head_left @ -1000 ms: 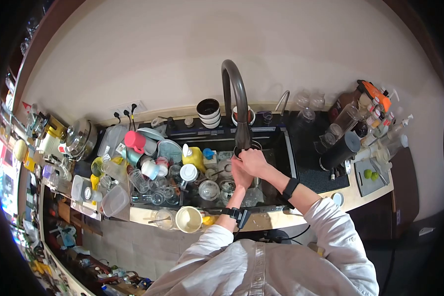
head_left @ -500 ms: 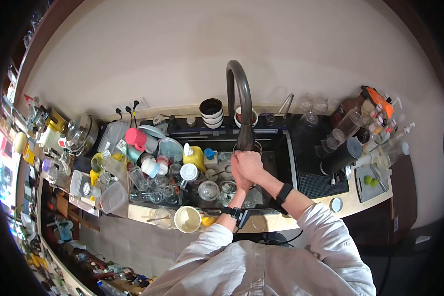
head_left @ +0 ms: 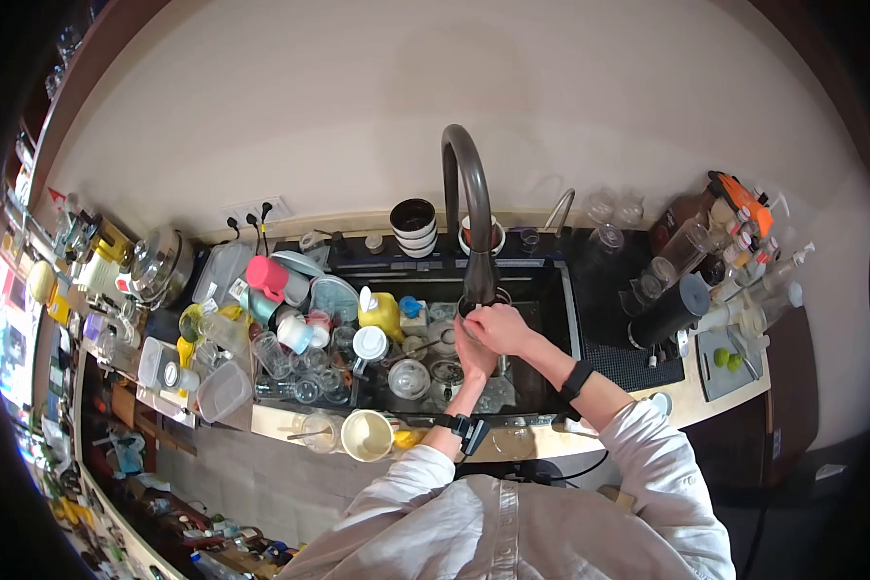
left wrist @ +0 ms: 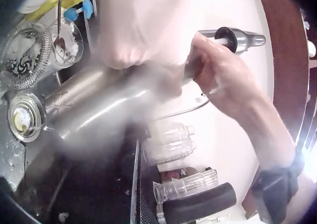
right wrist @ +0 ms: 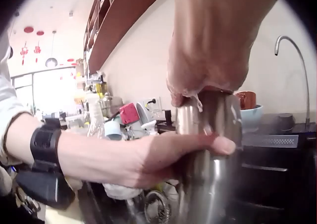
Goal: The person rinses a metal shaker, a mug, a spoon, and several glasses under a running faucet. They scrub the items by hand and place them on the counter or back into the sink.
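A tall steel shaker tin (right wrist: 210,177) is tilted over the black sink, below the tap spout (head_left: 479,275). My left hand (head_left: 474,350) grips the tin's side; in the right wrist view its thumb lies across the metal. My right hand (head_left: 498,329) comes down over the tin's mouth, with one digit outside the rim and the other fingers hidden at or inside the mouth. Suds and drips show on the right hand (right wrist: 208,60). In the left wrist view the tin (left wrist: 99,105) points down toward the sink drain (left wrist: 25,117).
Crowded dishes and glasses lie left of the hands, with a yellow bottle (head_left: 381,314) and a coil strainer (left wrist: 27,55). Stacked bowls (head_left: 414,232) stand behind the sink. A cream tub (head_left: 367,436) sits on the front edge. Right of the sink are a black cylinder (head_left: 669,311) and a cutting board (head_left: 728,360).
My right hand has turned and shifted slightly over the tin's mouth, while my left hand keeps its grip. The tin stays near the spout; the head view has shifted a little.
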### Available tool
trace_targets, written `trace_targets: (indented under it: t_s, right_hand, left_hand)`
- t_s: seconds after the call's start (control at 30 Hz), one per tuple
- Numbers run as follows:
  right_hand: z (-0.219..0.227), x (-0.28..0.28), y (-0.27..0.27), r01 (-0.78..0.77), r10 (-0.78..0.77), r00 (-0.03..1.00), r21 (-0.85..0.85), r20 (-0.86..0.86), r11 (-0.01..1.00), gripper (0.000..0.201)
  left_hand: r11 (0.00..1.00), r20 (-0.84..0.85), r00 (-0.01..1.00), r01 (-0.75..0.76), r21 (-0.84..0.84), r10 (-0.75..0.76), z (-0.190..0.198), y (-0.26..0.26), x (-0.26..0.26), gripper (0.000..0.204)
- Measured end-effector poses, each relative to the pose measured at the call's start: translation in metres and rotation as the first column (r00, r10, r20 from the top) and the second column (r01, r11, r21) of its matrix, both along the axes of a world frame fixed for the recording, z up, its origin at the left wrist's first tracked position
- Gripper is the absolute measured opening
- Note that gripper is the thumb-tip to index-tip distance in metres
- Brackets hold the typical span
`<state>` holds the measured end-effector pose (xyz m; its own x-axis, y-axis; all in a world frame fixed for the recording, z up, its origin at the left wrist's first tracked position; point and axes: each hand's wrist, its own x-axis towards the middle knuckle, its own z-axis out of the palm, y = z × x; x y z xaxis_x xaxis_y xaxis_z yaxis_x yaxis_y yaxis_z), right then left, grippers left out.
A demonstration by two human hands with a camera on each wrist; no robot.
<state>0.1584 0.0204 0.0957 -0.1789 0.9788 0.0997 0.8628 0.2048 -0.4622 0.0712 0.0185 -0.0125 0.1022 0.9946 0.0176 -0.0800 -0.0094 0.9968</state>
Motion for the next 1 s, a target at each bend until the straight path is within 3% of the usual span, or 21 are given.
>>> trace_targets:
  t_s: [0.03, 0.1, 0.17, 0.23, 0.3, 0.37, 0.43, 0.47, 0.5, 0.53, 0.57, 0.6, 0.67, 0.7, 0.8, 0.87, 0.9, 1.0]
  right_hand:
    - [-0.008, -0.004, 0.002, 0.044, -0.044, 0.998, 0.008, 0.033, 0.999, 0.024]
    - [-0.018, -0.014, 0.004, 0.133, -0.136, 0.987, 0.038, 0.082, 0.990, 0.023]
    - [-0.018, -0.020, 0.007, 0.173, -0.172, 0.982, -0.008, 0.074, 0.985, 0.025]
    - [-0.009, -0.024, 0.005, 0.200, -0.198, 0.979, -0.029, 0.044, 0.979, 0.026]
    - [0.000, -0.023, 0.004, 0.219, -0.219, 0.976, -0.020, -0.007, 0.975, 0.026]
    - [0.000, -0.018, 0.004, 0.158, -0.158, 0.987, -0.006, -0.021, 0.987, 0.030]
    - [0.009, -0.015, 0.002, 0.109, -0.109, 0.994, -0.005, 0.029, 0.994, 0.032]
    - [0.014, -0.013, 0.000, 0.088, -0.086, 0.993, -0.012, 0.084, 0.996, 0.033]
    - [0.021, -0.011, -0.002, 0.064, -0.061, 0.988, -0.020, 0.139, 0.998, 0.034]
    - [0.025, -0.007, -0.002, -0.020, 0.012, 0.989, 0.052, 0.147, 0.998, 0.035]
    - [0.027, 0.001, -0.003, -0.104, 0.084, 0.984, 0.122, 0.159, 0.987, 0.035]
    - [0.028, 0.008, -0.005, -0.186, 0.153, 0.972, 0.189, 0.176, 0.964, 0.036]
    - [0.026, 0.019, -0.006, -0.191, 0.169, 0.981, 0.294, 0.099, 0.937, 0.030]
    - [0.026, 0.023, -0.008, -0.172, 0.170, 0.985, 0.353, 0.038, 0.919, 0.029]
    - [0.030, 0.028, -0.016, -0.065, 0.104, 0.991, 0.377, -0.082, 0.924, 0.027]
    - [0.026, 0.029, -0.019, 0.044, 0.045, 0.979, 0.421, -0.199, 0.906, 0.026]
    - [0.010, 0.038, -0.014, 0.061, 0.014, 0.985, 0.417, -0.173, 0.907, 0.029]
    - [-0.024, 0.044, -0.007, 0.228, -0.110, 0.798, 0.127, -0.592, 0.965, 0.049]
  left_hand:
    - [0.993, 0.420, 0.906, 0.092, -0.071, -0.054, -0.025, 0.009, 0.006, 0.063]
    - [0.975, 0.774, 0.631, 0.196, -0.101, -0.047, -0.028, 0.008, 0.012, 0.041]
    - [0.979, 0.793, 0.608, 0.179, -0.101, -0.030, -0.020, 0.004, 0.015, 0.025]
    - [0.993, 0.344, 0.937, 0.023, 0.114, -0.061, -0.012, 0.002, 0.008, 0.026]
    - [0.986, 0.200, 0.979, 0.010, 0.164, -0.043, -0.012, 0.005, 0.005, 0.028]
    - [0.996, 0.486, 0.870, 0.092, 0.009, -0.085, -0.022, 0.011, 0.005, 0.029]
    - [0.965, 0.782, 0.622, 0.225, -0.136, -0.035, -0.029, 0.017, 0.003, 0.033]
    - [0.973, 0.698, 0.715, 0.183, -0.143, -0.032, -0.033, 0.019, 0.002, 0.039]
    - [0.979, 0.603, 0.797, 0.141, -0.148, -0.023, -0.025, 0.018, 0.000, 0.046]
    - [0.999, 0.185, 0.983, -0.003, -0.039, 0.010, 0.015, 0.008, -0.006, 0.056]
    - [0.989, -0.263, 0.958, -0.085, 0.121, 0.114, 0.037, 0.002, -0.009, 0.065]
    - [0.993, -0.281, 0.953, -0.101, 0.066, 0.115, 0.031, 0.004, -0.009, 0.072]
    - [0.990, -0.316, 0.942, -0.135, -0.042, 0.115, 0.015, 0.010, -0.006, 0.085]
    - [0.994, -0.143, 0.986, -0.096, -0.060, 0.087, 0.028, 0.009, -0.008, 0.089]
    - [0.998, -0.242, 0.970, -0.030, -0.064, 0.013, 0.047, 0.006, -0.012, 0.088]
    - [0.998, -0.099, 0.995, 0.005, -0.058, -0.011, 0.049, 0.004, -0.013, 0.081]
    - [0.998, -0.027, 0.999, 0.022, -0.054, -0.024, 0.049, 0.004, -0.013, 0.078]
    - [0.968, 0.194, 0.979, 0.105, -0.227, -0.061, 0.038, 0.007, -0.016, 0.068]
